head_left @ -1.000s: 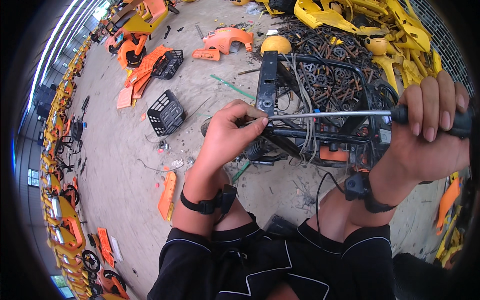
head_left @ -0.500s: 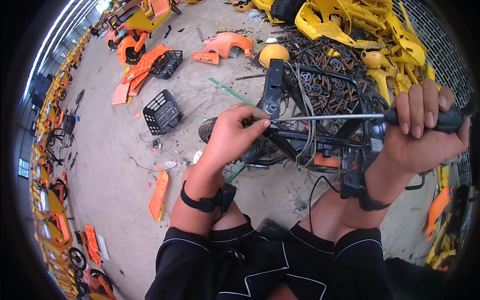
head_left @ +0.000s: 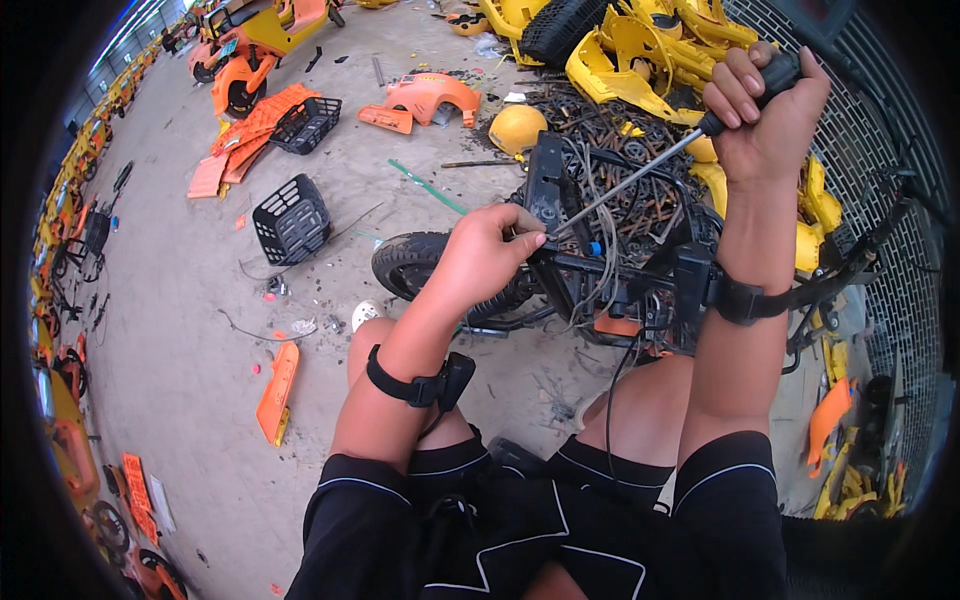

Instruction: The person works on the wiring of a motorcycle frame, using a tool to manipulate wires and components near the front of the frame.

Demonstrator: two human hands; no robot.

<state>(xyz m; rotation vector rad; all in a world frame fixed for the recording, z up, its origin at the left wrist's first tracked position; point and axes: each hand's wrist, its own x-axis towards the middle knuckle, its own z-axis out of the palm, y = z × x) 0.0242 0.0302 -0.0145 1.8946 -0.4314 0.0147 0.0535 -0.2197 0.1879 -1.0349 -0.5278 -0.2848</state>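
Note:
My right hand [head_left: 762, 120] is raised at upper right, fingers wrapped round the black handle of a long screwdriver [head_left: 650, 163]. Its steel shaft slants down to the corner of a black metal scooter frame [head_left: 546, 173]. My left hand [head_left: 490, 255] is closed at that corner, thumb and fingers pressed together around the tip's end; what exactly they pinch is hidden. Grey cables [head_left: 606, 230] hang over the frame, and a black tyre [head_left: 405, 265] lies behind my left wrist.
Heaps of rusty metal parts [head_left: 600, 110] and yellow panels [head_left: 620, 55] lie behind the frame, beside a brick wall [head_left: 880, 230]. Black baskets [head_left: 290, 220], orange panels [head_left: 280, 390] and an orange scooter [head_left: 240, 70] are on the left; rows of scooters line the far left edge.
My right hand has swung up and away with the screwdriver handle, tilting the shaft from nearly level to steep. My left hand stays at the frame's corner. The view has shifted.

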